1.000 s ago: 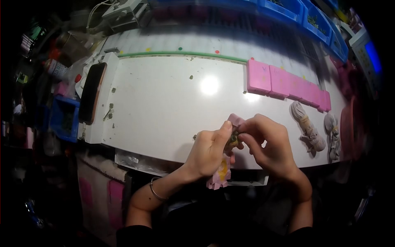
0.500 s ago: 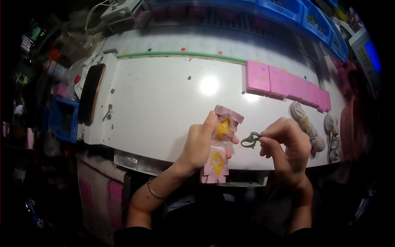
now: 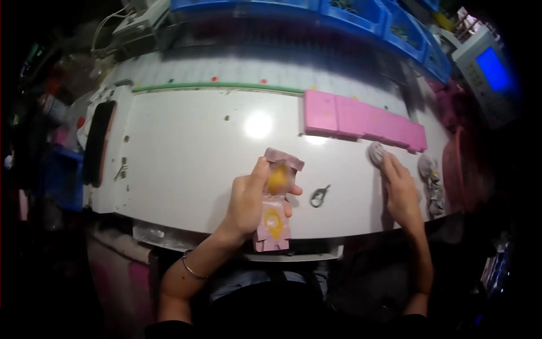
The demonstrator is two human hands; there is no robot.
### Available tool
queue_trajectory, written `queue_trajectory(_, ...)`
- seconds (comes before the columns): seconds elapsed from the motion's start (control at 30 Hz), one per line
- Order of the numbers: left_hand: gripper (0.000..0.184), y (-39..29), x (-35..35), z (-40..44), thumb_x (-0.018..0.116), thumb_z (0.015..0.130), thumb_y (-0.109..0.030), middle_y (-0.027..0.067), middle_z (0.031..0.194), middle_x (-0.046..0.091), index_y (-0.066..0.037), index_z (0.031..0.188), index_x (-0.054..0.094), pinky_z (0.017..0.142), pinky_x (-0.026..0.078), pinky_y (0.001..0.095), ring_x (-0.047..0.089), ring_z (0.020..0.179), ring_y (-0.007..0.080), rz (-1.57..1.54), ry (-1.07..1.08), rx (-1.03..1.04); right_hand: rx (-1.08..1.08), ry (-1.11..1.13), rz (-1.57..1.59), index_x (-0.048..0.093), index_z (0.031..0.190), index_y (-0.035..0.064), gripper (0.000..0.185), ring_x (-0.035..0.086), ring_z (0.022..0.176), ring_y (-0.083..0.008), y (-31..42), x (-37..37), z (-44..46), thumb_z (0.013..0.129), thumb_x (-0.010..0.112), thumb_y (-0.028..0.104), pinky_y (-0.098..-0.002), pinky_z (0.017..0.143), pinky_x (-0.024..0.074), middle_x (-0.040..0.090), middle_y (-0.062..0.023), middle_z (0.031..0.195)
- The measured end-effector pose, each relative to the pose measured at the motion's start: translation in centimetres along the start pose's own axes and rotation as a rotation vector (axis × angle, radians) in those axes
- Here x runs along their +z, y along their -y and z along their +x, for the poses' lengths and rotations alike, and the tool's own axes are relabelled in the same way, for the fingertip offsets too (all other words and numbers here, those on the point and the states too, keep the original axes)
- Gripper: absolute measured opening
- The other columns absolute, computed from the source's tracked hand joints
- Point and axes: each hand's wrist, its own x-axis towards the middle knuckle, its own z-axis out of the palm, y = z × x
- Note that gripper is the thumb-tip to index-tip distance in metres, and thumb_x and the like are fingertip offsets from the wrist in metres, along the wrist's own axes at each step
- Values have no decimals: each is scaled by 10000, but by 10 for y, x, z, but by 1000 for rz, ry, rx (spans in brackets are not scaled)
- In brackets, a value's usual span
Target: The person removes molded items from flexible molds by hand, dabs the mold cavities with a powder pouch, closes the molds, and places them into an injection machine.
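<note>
My left hand (image 3: 247,199) is wrapped round an opened pink mould (image 3: 273,221), whose two halves hang one above the other with yellow patches inside. A small dark green ring-shaped piece (image 3: 319,196) lies on the white table to the right of the mould. Further right, my right hand (image 3: 400,189) reaches over a grey-white cloth bundle (image 3: 376,153), its fingertips on the bundle. The hand covers most of this bundle, and whether the fingers grip it is unclear.
Pink blocks (image 3: 364,117) stand in a row at the back right. Another tied bundle (image 3: 433,183) lies at the right, before a reddish basin (image 3: 456,169). A dark phone (image 3: 99,144) rests on the left ledge. Blue bins (image 3: 353,14) and a blue-lit device (image 3: 484,68) are behind.
The green piece has left my right hand and lies on the table. My right hand has moved right to the bundle. My left hand still holds the mould; the whole view has shifted.
</note>
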Motion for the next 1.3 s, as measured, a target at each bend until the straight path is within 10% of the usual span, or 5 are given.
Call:
queue_trajectory(0.4,535,4,16,11,294,999,-373,140,825,628,79,985,579,533,496,267,588,568,154,89,0,49,-399,-328,325,576,1179,-15,513,542,916,-248,109,-17,14,669,538,-62,-347,827,426,541,-162,1262)
queue_trajectory(0.5,541,17,19,14,269,1003,-371,124,825,628,60,960,593,556,512,279,606,588,167,218,-90,269,-474,-143,200,532,1244,21,580,522,898,-242,121,3,18,668,596,2,-324,809,408,492,-107,1332)
queue_trajectory(1.0,544,-3,17,13,272,992,-402,120,810,620,55,1062,560,515,536,269,616,591,173,-101,-32,-65,-402,53,451,528,1263,83,658,510,876,-237,108,-12,27,614,621,28,-328,798,392,498,-68,1333)
queue_trajectory(1.07,540,-7,19,15,279,988,-409,134,865,617,53,1100,537,527,544,285,636,651,189,-227,-58,-179,-449,-262,221,581,1208,114,542,503,887,-214,110,-7,26,669,618,87,-320,792,377,529,-23,1306)
queue_trajectory(1.3,518,-1,23,19,307,991,-390,99,868,615,60,1081,548,588,527,247,619,657,147,-125,-110,-142,-628,-314,-166,631,1141,166,399,494,921,-191,110,10,26,744,591,155,-314,793,346,549,37,1274)
